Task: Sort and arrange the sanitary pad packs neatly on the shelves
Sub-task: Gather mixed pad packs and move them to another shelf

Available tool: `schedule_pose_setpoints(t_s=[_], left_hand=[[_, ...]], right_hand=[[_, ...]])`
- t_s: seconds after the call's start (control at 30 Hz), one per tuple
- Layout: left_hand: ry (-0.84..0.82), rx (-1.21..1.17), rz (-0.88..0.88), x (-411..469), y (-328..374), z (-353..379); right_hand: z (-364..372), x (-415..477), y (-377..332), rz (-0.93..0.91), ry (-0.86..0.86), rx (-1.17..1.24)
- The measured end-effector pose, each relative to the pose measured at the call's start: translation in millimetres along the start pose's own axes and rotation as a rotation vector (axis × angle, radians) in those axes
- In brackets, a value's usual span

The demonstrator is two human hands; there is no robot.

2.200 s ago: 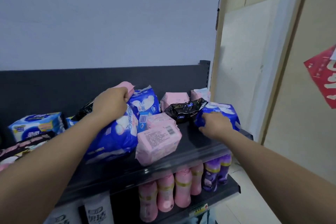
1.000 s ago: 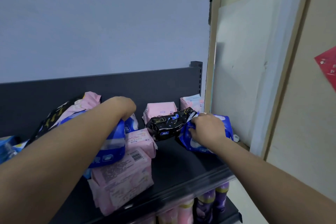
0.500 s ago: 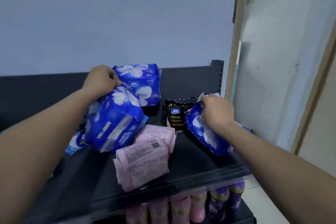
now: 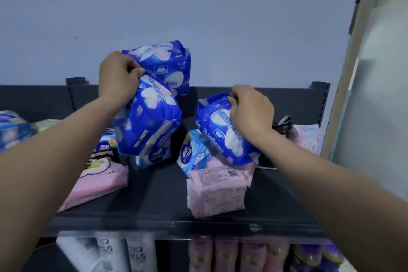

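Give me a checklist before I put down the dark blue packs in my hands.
1. Left hand grips dark blue plastic pack: ok.
2. Right hand grips second dark blue plastic pack: ok.
3. Bare spot on black shelf board for setting down: ok.
4. Packs grouped by colour: not ok; pink rectangular pack lies beside light blue pack.
5. Third dark blue pack behind stands firm: cannot tell.

Left blue pack [image 4: 145, 123], right blue pack [image 4: 223, 132] and upper blue pack [image 4: 167, 66]: thin glossy plastic film, creased and wrinkled, with bright highlights along the folds. Pink pack [image 4: 216, 192]: smoother plastic wrap with a duller sheen; shelf [image 4: 154, 201]: dark, smooth, matt surface, fronted by a clear glossy plastic strip [image 4: 154, 233]. Wall [image 4: 220, 17]: matt paint; bottles [image 4: 225, 256] below: shiny plastic.
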State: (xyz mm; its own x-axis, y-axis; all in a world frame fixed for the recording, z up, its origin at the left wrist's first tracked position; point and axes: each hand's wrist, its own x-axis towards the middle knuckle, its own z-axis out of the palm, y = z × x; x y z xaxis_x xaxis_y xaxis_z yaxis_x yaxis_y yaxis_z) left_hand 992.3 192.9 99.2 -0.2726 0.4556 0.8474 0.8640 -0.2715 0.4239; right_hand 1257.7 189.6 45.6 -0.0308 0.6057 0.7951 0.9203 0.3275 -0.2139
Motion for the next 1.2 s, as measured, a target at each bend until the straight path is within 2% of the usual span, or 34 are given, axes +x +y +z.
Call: schedule_pose_setpoints(t_s=[0.2,0.73,0.97,1.2], left_hand=[[0.067,0.133,-0.048,-18,-29,-45],[0.122,0.431,-0.218,-87,-81,-173],[0.133,0.466,-0.420,-100,-125,-232],[0.109,0.612,-0.574,-109,-171,-289]], right_hand=[[19,-6,-37,-0.070,0.020,0.189],[51,-34,-144,-0.215,-0.163,0.484],[59,-40,-196,-0.263,-0.231,0.538],[76,-53,-267,-0.334,-0.282,0.573]])
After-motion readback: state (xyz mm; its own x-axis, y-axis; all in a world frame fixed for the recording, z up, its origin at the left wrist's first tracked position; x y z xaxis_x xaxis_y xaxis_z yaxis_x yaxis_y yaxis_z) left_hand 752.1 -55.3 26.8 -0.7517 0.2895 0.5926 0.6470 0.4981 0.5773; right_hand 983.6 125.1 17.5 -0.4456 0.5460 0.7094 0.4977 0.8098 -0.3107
